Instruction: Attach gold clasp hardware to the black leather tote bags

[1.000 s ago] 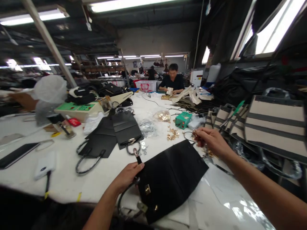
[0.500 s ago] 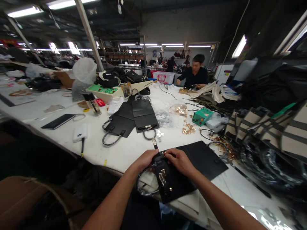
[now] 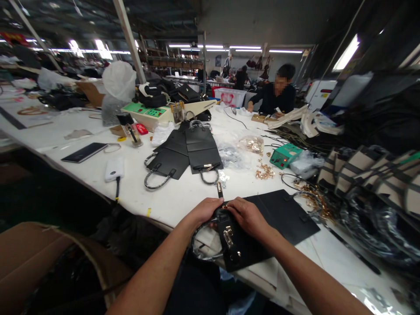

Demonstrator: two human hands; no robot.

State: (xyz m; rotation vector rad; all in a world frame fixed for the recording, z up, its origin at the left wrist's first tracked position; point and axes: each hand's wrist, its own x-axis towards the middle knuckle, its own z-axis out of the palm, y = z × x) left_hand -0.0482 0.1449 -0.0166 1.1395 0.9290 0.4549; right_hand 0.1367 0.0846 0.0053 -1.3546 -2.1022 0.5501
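A black bag piece [image 3: 278,214] lies at the table's front edge, its near end sticking out over the edge. Gold clasp hardware [image 3: 227,236] is fixed on the near part, beside a plastic-wrapped handle [image 3: 198,251]. My left hand [image 3: 206,211] grips the bag's left edge, thumb on top by a short black strap; its other fingers are mostly hidden underneath. From that spot the strap, with a gold end plate [image 3: 219,189], points away from me. My right hand [image 3: 248,217] is closed, its fingertips pressed on a small gold fitting [image 3: 225,207] at the strap's base.
Several black bag pieces with handles [image 3: 203,148] lie ahead. Loose gold fittings [image 3: 265,172] are scattered near a green box [image 3: 285,155]. Beige-and-black bag parts [image 3: 348,170] pile up at right. A phone [image 3: 84,152] and white power bank [image 3: 114,169] sit left. A co-worker [image 3: 278,94] sits across.
The view has turned slightly, so the table things sit farther right. My right fingers have come closer to my left thumb over the gold fitting; both hands keep hold of the bag piece.
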